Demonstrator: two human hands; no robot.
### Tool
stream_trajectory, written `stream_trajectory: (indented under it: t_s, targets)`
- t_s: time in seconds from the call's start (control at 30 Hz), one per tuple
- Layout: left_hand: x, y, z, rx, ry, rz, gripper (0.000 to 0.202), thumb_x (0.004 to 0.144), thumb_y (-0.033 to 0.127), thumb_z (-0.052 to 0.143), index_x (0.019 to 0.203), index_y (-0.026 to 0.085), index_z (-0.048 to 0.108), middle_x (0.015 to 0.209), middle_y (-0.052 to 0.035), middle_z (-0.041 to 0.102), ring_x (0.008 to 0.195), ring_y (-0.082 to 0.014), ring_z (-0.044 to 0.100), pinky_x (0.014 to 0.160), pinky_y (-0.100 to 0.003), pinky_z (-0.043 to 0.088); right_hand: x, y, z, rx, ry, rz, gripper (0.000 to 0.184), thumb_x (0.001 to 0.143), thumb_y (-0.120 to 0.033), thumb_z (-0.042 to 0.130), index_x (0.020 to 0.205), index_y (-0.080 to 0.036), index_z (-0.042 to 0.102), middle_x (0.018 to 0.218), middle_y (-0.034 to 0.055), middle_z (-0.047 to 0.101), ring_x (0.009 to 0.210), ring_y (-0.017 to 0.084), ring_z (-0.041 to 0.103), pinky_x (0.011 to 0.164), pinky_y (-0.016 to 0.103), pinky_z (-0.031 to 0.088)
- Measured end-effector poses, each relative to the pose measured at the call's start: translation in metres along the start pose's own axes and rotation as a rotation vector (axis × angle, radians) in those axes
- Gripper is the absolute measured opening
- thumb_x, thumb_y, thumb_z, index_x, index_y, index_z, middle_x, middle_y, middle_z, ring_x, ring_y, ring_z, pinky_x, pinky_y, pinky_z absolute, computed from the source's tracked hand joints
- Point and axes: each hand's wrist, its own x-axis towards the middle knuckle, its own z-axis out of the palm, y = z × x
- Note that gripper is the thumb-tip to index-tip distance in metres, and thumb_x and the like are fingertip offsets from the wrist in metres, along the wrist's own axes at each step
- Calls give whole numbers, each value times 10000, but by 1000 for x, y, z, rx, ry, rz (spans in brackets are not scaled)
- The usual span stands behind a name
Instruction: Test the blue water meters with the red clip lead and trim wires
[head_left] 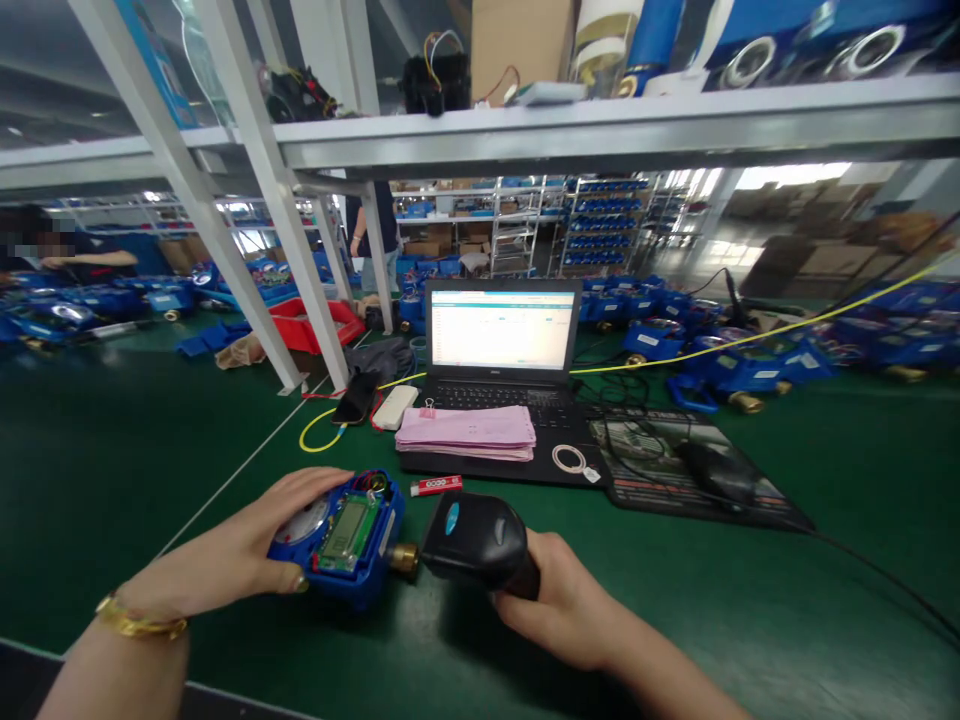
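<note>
My left hand (262,540) grips a blue water meter (379,555) from its left side, thumb in front and fingers over the back. The meter has an open top showing a green circuit board with a small display (347,530), and a brass pipe end sticks out to the right. My right hand (559,600) is wrapped around the handle of a black barcode scanner (476,540). The scanner's head points left, close to the brass end; whether they touch I cannot tell. Behind them lies a small red-and-white packet (436,486).
A laptop (501,330) stands behind, with pink papers (465,432) on its keyboard. To its right are a mouse (716,472) and mouse pad (652,490). A phone (356,398) and white box (395,407) lie left. A shelf (525,135) crosses overhead. People are in the background.
</note>
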Motion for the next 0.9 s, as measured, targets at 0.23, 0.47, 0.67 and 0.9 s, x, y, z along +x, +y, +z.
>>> stream_trajectory:
  t_s: [0.23, 0.47, 0.67, 0.9]
  targets:
    - [1, -13, 7, -212, -68, 1, 744, 722, 451, 618, 1396, 419, 304, 1501, 37, 315, 1321, -303, 388, 1014, -351, 443, -10, 16, 0, -403, -6, 106, 433, 751, -180, 480, 1175, -124, 549, 1027, 148, 636, 913, 306, 583, 800, 414, 410]
    - [-2, -14, 27, -31, 136, -126, 796, 706, 526, 563, 1425, 313, 295, 1490, -53, 323, 1320, -342, 375, 1068, -479, 371, -20, 28, -10, -470, -172, 222, 651, 715, -235, 574, 1348, -130, 466, 1254, 172, 551, 1129, 299, 536, 972, 401, 400]
    - [1, -16, 41, 79, 246, -245, 842, 713, 621, 478, 1435, 228, 295, 1449, -128, 368, 1284, -379, 408, 1056, -537, 368, -14, 30, -16, -413, -240, 232, 710, 641, -180, 673, 1328, -139, 496, 1221, 160, 566, 1116, 296, 541, 968, 385, 415]
    - [2, -56, 65, 44, 412, -92, 736, 762, 621, 490, 1410, 322, 312, 1444, -83, 369, 1286, -367, 385, 1083, -587, 302, -1, 66, -57, -467, 155, -90, 433, 729, -382, 677, 1135, -241, 625, 932, 41, 673, 835, 212, 635, 749, 292, 524]
